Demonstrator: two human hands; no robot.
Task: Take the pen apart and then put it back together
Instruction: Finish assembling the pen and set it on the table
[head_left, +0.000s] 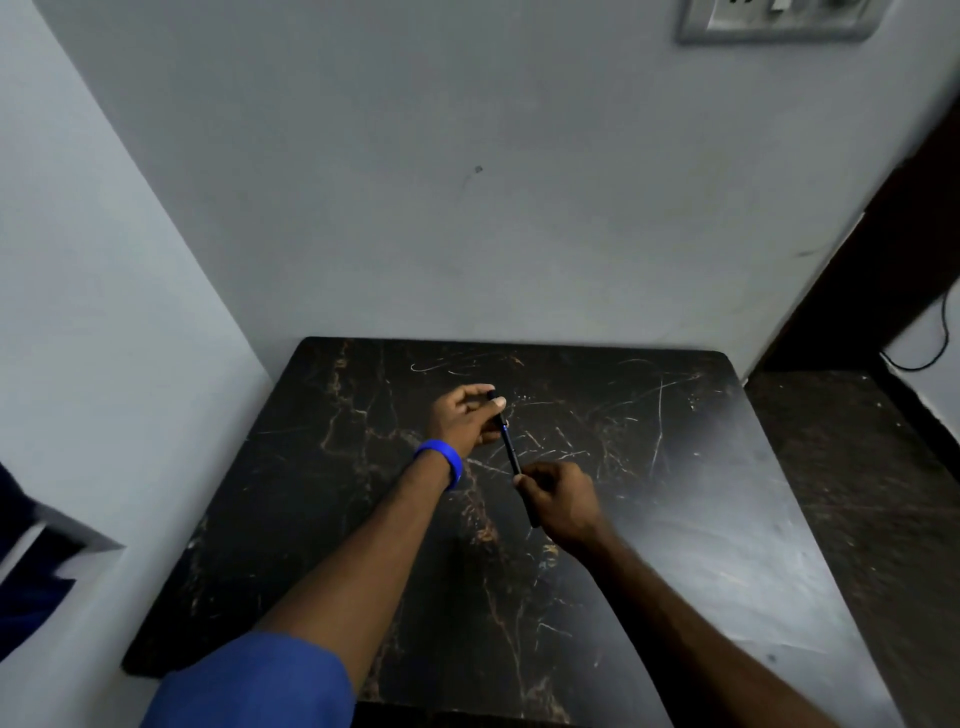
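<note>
the pen (509, 444) looks whole at this moment, a dark slim stick with a blue band near its far end, and no loose parts lie anywhere on the dark marbled table (675, 519), so by my reading either the taking apart has not begun or the rebuild is at its last step; the single view cannot settle which. the pen is held in the air above the middle of the table, slanting from the far end down toward the person. the left hand (465, 415), with a blue wristband (441, 460) on its wrist, closes its thumb and fingertips around the far end, where a small dark cap or tip pokes out just beyond the thumb. the right hand (558, 499) is curled tight around the near end, and a short dark stub of the barrel shows below its fingers. so both hands pinch the pen, one at each end, with the bare middle stretch between them. whether a seam has opened along the barrel is too small to tell.
</note>
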